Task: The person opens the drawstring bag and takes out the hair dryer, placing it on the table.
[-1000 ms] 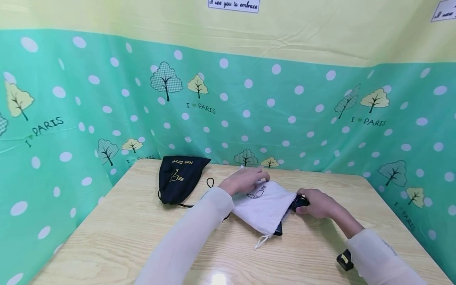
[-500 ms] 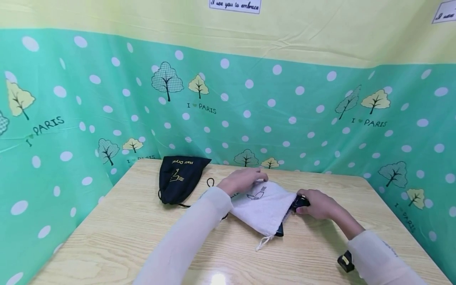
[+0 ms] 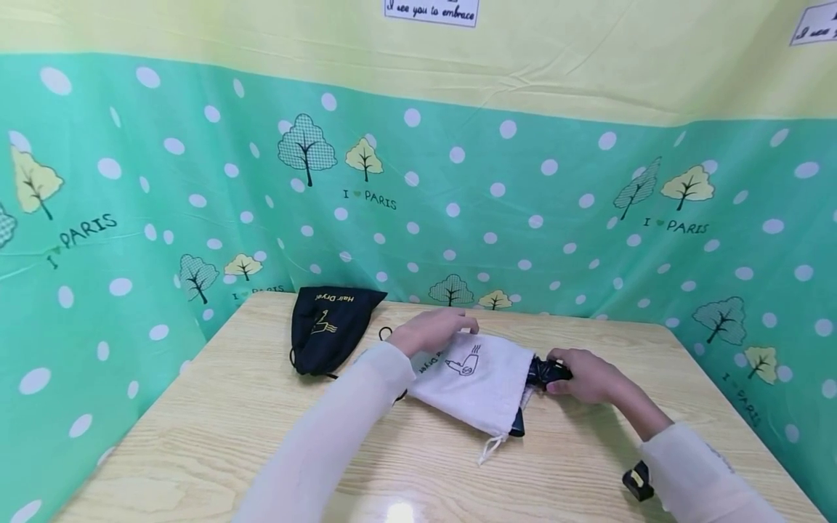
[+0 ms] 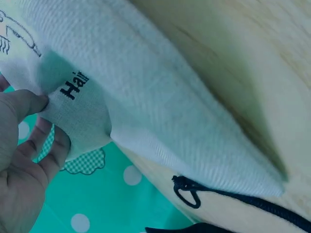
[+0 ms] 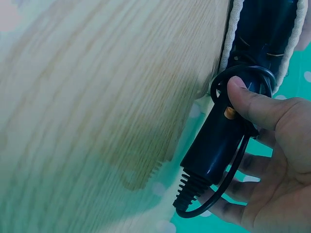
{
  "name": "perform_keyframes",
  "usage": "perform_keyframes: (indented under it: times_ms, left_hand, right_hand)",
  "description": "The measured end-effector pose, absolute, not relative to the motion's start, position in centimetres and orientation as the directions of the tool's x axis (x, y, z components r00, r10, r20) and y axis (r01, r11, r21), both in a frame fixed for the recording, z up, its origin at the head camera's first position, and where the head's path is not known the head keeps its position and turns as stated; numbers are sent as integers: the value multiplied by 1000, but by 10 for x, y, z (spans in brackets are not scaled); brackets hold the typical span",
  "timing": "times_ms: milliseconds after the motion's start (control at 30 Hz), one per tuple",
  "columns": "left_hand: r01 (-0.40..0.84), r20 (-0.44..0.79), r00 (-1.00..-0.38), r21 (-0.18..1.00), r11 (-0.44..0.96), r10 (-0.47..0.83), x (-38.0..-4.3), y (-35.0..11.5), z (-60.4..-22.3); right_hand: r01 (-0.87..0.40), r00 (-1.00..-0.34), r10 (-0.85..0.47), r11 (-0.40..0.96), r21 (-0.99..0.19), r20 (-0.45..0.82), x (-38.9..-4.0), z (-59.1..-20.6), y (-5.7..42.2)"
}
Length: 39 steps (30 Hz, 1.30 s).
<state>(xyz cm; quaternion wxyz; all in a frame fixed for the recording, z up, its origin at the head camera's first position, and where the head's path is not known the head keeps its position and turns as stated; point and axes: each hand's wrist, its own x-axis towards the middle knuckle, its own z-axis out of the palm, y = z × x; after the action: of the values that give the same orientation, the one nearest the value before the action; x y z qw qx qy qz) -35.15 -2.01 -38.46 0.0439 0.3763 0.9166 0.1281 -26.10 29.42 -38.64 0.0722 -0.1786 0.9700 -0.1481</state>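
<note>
A white drawstring bag (image 3: pixel 487 396) printed with a hair dryer drawing lies mid-table. My left hand (image 3: pixel 431 330) pinches its far left edge, thumb and fingers on the cloth in the left wrist view. Out of the bag's mouth on the right comes the black handle of a hair dryer (image 5: pixel 214 141), its cord looped round it. My right hand (image 5: pixel 282 141) grips that handle, thumb on the near side. The dryer's body sits within the mouth, the rest hidden by cloth. Another dark end (image 3: pixel 517 424) shows at the mouth's near corner.
Further left on the wooden table (image 3: pixel 196 428) lies a black drawstring bag (image 3: pixel 330 327) lettered "Hair Dryer". A small black object with a yellow mark (image 3: pixel 637 481) sits beside my right sleeve. A printed green and yellow curtain (image 3: pixel 497 203) hangs behind the table.
My left hand has moved a little left and pulled the white bag with it. More of the dryer's handle shows outside the mouth. My right hand stays almost in place.
</note>
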Motion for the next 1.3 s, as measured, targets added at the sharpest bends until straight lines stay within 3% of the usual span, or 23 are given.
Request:
perform_keyframes:
  times_ms: [400, 600, 900, 1100, 1300]
  left_hand:
    - [643, -21, -723, 345, 684, 691, -348, -34, -377]
    - [690, -26, -687, 290, 663, 726, -351, -37, -375]
    - [698, -61, -685, 231, 678, 726, -356, -40, -373]
    - [670, -83, -707, 237, 703, 702, -352, -38, -372]
    - [700, -52, -682, 239, 672, 729, -349, -30, -375]
  right_hand:
    - [-345, -917, -389, 883, -318, -85, -259, -386, 298]
    - [-336, -917, -384, 888, -315, -104, -259, -384, 298]
    - [-342, -920, -381, 893, -293, -89, -259, -383, 309]
    - [-325, -925, -370, 890, -320, -88, -260, -387, 313]
    - [-336, -922, -378, 890, -308, -87, -261, -387, 311]
